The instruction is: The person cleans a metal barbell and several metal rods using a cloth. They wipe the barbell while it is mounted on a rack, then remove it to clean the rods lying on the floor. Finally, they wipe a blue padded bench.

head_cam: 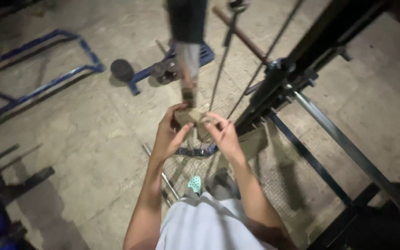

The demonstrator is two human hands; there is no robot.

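Observation:
Both my hands meet in the middle of the view on a folded piece of tan cloth or tape [191, 116] at the lower end of a blurred dark handle or bar [187, 41] that hangs down from above. My left hand [170, 134] pinches the tan piece from the left with thumb and fingers. From the right, my right hand [223, 133] grips the same piece. Thin steel cables [218, 78] run down just behind my hands.
A black steel machine frame [302, 69] rises at the right, with rails running across the concrete floor [93, 139]. A blue metal frame [38, 69] lies at the left, a dark round weight [122, 69] beside another blue base. My teal shoe [194, 184] shows below.

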